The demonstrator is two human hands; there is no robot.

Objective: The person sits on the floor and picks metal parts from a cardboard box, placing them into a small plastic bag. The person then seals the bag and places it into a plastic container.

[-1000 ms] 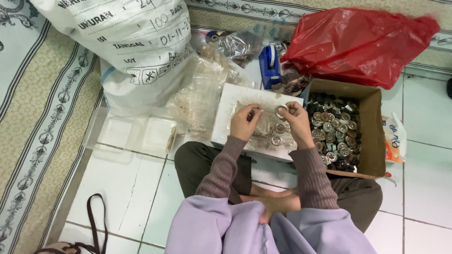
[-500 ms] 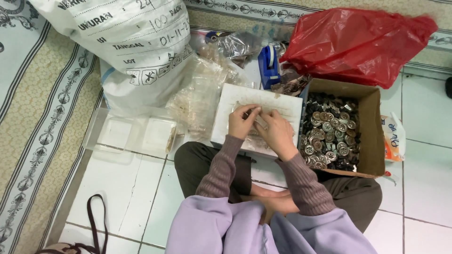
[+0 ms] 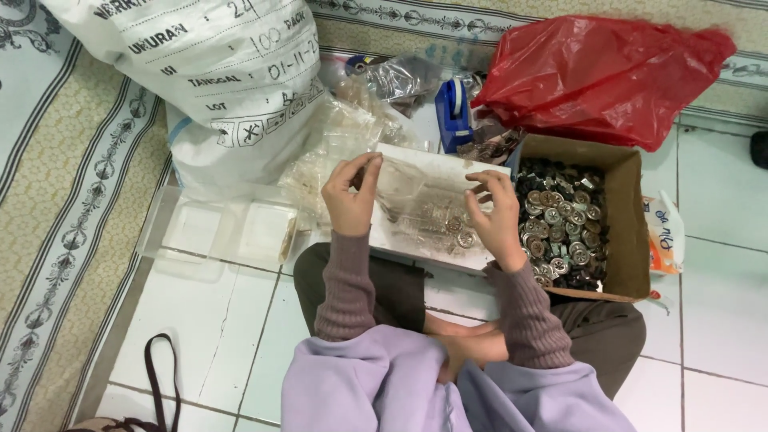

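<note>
Head view, looking down past my lap. My left hand (image 3: 350,200) and my right hand (image 3: 494,218) hold a small clear plastic bag (image 3: 424,204) stretched between them, above the white tray (image 3: 480,170) that rests across my knees. Left hand: thumb and fingertips pinched closed on the bag's upper left edge. Right hand: fingers curled, pinching the bag's right edge. Inside the bag, low and toward the right, sit a few round metal pieces (image 3: 448,228); their exact count is not readable.

Just right of the tray, touching its edge: an open cardboard box (image 3: 628,232) heaped with more of the same silvery metal pieces. Behind the box lies a red plastic bag (image 3: 600,72). Between it and the tray stands a blue tape dispenser (image 3: 454,112). Upper left: a large white sack (image 3: 208,72) with dark lettering, a pile of crumpled clear bags (image 3: 336,144) against it. Left of my knee, on the white floor tiles, a clear shallow container (image 3: 216,232). My sleeves are grey-brown, garment lilac.
</note>
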